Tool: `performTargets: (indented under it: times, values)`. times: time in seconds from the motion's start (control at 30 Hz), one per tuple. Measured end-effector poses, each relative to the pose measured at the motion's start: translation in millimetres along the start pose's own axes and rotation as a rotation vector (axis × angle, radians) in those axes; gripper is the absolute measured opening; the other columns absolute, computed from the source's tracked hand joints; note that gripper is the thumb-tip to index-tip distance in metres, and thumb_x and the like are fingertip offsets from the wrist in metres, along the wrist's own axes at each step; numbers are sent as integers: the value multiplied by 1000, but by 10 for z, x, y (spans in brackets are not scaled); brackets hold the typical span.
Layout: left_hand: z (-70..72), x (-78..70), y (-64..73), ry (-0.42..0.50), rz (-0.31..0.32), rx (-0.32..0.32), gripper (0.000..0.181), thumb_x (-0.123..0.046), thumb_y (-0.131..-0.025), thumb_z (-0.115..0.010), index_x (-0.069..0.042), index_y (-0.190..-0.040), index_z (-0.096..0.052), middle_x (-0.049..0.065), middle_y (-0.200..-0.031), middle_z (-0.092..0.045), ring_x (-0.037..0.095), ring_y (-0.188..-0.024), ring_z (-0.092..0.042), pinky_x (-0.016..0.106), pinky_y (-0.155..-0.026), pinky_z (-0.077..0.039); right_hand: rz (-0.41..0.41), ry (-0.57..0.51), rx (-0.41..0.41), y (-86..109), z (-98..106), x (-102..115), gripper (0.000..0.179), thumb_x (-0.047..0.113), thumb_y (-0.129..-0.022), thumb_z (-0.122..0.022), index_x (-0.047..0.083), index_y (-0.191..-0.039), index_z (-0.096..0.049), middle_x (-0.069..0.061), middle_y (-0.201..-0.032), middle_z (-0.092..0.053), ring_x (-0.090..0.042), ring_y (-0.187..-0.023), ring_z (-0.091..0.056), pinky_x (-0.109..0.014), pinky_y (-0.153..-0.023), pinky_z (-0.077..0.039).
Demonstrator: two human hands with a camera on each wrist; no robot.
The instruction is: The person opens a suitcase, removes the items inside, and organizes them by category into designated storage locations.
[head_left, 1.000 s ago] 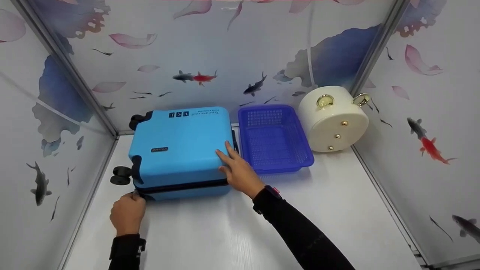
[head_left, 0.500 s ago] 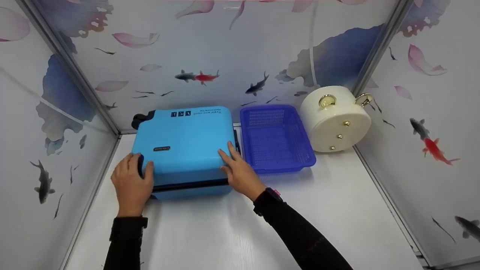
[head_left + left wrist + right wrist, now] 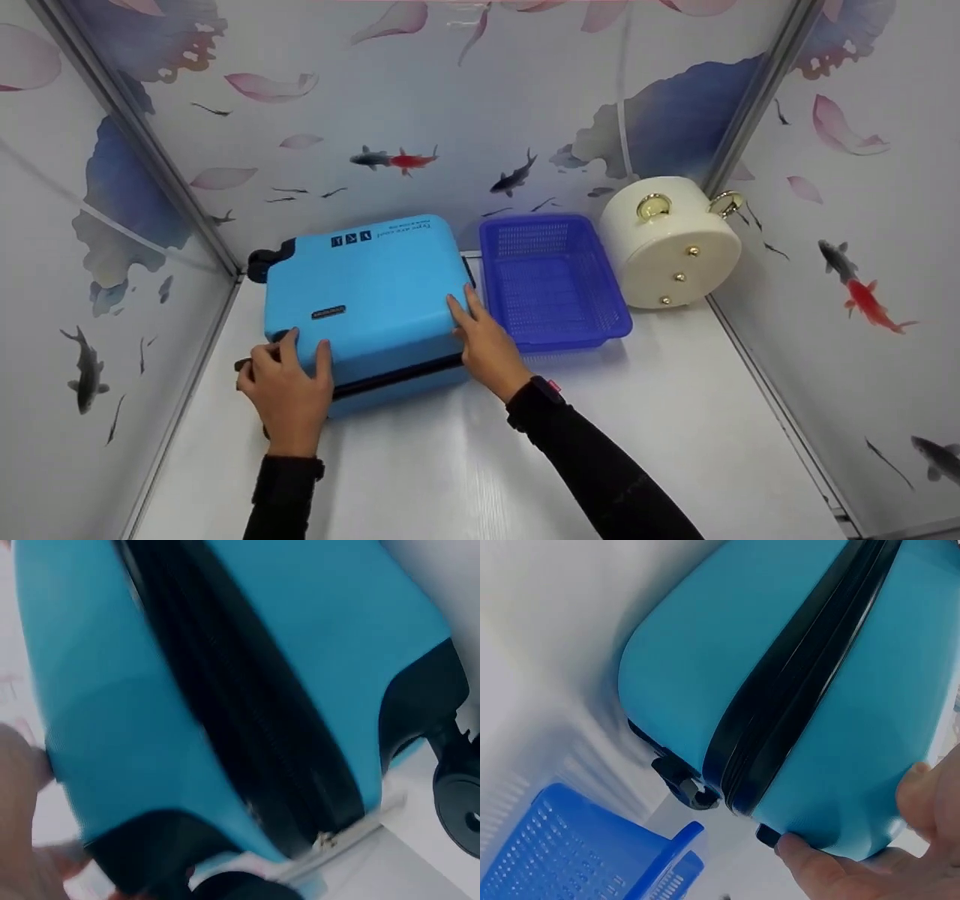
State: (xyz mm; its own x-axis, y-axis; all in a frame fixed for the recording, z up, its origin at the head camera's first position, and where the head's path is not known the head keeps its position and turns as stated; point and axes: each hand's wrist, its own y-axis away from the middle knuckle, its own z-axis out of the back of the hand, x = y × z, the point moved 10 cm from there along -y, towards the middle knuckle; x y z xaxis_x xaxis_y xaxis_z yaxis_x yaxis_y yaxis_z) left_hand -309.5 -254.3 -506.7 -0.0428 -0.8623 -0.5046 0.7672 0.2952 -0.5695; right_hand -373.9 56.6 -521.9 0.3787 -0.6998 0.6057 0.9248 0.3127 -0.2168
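A light blue hard-shell suitcase (image 3: 367, 285) lies flat on the white table. Its black zip band (image 3: 247, 690) runs along the side facing me, and a metal zip pull (image 3: 326, 840) shows at the wheel end. My left hand (image 3: 289, 397) grips the near wheel-end corner, fingers over the top and thumb on the front side. At the opposite end, my right hand (image 3: 491, 349) holds the near corner, its fingers bent round the end in the right wrist view. One black wheel (image 3: 262, 264) shows beyond the far left corner; the near wheel is mostly behind my left hand.
Right of the suitcase stands a blue-purple perforated plastic basket (image 3: 555, 345). Beside it sits a cream drum-shaped case (image 3: 645, 262) with gold rings and studs. Patterned panels (image 3: 465, 90) with fish and petals enclose the back and sides of the table (image 3: 525, 450).
My left hand has gone from the zip's left end up to the wheel-end corner. The suitcase's wheel end has swung toward me. My right hand stays on the other end.
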Motion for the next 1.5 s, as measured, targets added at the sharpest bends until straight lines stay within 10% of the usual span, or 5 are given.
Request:
performTargets:
  times: [0.27,0.43,1.03,1.23,1.5]
  values:
    - [102,17,-136,65,21,85,54,-42,-106,-73,-3,-145,-68,32,-138,-54,48,-127,-52,70,-110,-36,-29,137,-95,98,85,138,58,4,-113,-52,13,-170,-44,-24,-182,-27,-45,-152,-55,-51,-98,-64]
    - [-79,93,-330,52,-46,291,59,-38,-115,-56,-3,-163,-52,31,-178,-31,55,-164,-30,72,-130,-30,20,195,-64,302,-48,464,50,19,-116,-52,9,-166,-51,-23,-179,-33,-56,-164,-32,-66,-114,-53]
    - [-225,-332,145,-14,-11,382,76,-46,-114,-56,6,-167,-39,38,-178,-20,62,-167,-14,75,-127,-33,-32,108,10,-31,-87,153,60,35,-121,-43,6,-173,-33,-17,-185,-20,-55,-166,-26,-67,-127,-40]
    - [-47,-195,-177,16,-26,434,62,-45,-115,-54,-1,-158,-58,34,-170,-40,55,-161,-36,79,-132,-17,-3,103,47,72,-198,360,60,35,-120,-46,12,-175,-32,-17,-184,-22,-50,-167,-28,-67,-125,-42]
    - [-340,7,-329,92,-119,591,62,-41,-121,-35,-4,-171,-37,25,-183,-18,54,-171,-3,73,-136,-9,66,108,106,169,-446,610,59,41,-121,-43,18,-175,-32,-19,-185,-15,-43,-167,-32,-55,-121,-52]
